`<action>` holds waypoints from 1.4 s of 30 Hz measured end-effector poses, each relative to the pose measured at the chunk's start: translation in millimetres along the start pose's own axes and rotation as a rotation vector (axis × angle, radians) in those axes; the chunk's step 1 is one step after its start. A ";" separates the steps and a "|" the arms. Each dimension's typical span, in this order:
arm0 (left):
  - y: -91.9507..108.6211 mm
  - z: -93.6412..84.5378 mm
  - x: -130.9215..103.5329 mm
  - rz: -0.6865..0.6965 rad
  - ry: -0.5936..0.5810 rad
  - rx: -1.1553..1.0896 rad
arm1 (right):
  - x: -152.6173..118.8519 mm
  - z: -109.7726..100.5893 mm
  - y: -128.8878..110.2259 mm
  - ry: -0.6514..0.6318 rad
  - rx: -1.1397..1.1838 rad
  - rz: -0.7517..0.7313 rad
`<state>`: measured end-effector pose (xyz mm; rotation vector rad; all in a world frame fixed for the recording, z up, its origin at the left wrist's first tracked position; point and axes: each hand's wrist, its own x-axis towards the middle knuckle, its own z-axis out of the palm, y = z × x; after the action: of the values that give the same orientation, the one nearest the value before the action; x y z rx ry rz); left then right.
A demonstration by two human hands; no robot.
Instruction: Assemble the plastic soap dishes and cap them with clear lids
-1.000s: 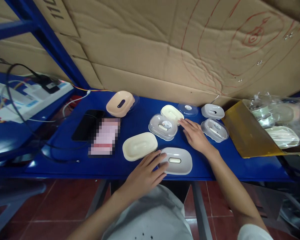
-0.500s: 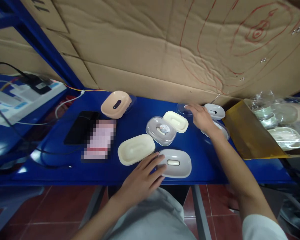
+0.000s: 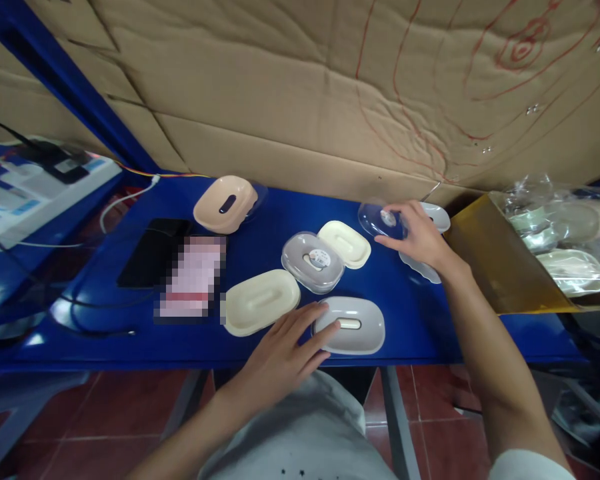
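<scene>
My left hand (image 3: 287,350) rests with outstretched fingers on the left rim of a grey oval soap dish (image 3: 367,337), whose middle has a light, oblong piece. Farther back, my right hand (image 3: 420,233) pinches a clear plastic lid (image 3: 371,217) with a round sticker between thumb and fingers; the lid is tilted up. A grey soap dish (image 3: 437,217) lies behind that hand. Another piece with a pale edge (image 3: 423,269) is partly hidden below it. Between my hands are a cream dish (image 3: 263,300), a grey dish under a clear lid (image 3: 303,263) and a smaller cream piece (image 3: 344,245).
A peach soap dish (image 3: 215,203) sits at the back left, near a phone with a blurred screen (image 3: 193,277) and a black device (image 3: 150,257). Cables and a white power strip (image 3: 87,200) lie left. An open carton (image 3: 475,260) holds wrapped dishes at right. Cardboard (image 3: 260,100) stands behind.
My right hand has drawn the clear lid up off the table, tilting it and bringing it slightly nearer. My left hand stays at the grey dish. The view has shifted a little.
</scene>
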<state>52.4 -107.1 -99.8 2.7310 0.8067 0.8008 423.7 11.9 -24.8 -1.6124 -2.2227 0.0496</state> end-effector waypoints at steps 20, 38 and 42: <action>0.1 1.2 -6.0 -0.079 0.010 -0.157 | -138.6 27.3 -136.2 -0.104 0.049 -0.323; -11.5 -41.7 -20.0 -0.259 0.140 0.255 | -163.7 33.2 -91.1 0.146 -0.275 0.171; -17.8 -36.3 -34.7 -0.327 0.082 0.313 | -134.9 44.9 -77.8 0.208 -0.415 0.326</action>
<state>0.1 -110.5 -90.5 2.7202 1.4603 0.7728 373.3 -129.6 -85.7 -2.0762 -1.8768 -0.4974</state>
